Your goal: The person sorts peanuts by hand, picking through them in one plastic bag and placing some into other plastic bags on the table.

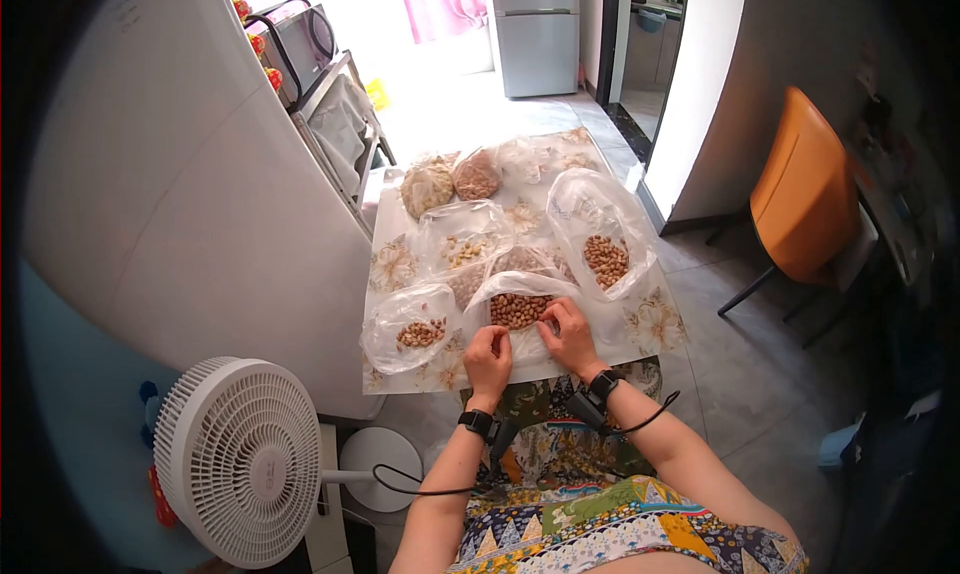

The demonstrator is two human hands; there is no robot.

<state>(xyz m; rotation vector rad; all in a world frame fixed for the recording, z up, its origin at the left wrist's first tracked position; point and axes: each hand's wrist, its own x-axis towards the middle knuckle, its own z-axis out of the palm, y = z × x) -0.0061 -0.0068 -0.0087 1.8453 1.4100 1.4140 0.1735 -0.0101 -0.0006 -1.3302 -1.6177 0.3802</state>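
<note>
The nuts (520,311) sit in an open plastic bag at the counter's (440,376) near edge, both hands, left (488,356) and right (566,332), pinching its rim. 4 bags crowd behind, 1 lies left; a fan (240,464) stands nearby.

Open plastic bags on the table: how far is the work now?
Perhaps done: brown nuts lie in the clear plastic left bag and clear plastic right bag. In hand: bare left hand and bare right hand are at the clear plastic front bag. Remaining, probably: its brown nut pile.
</note>
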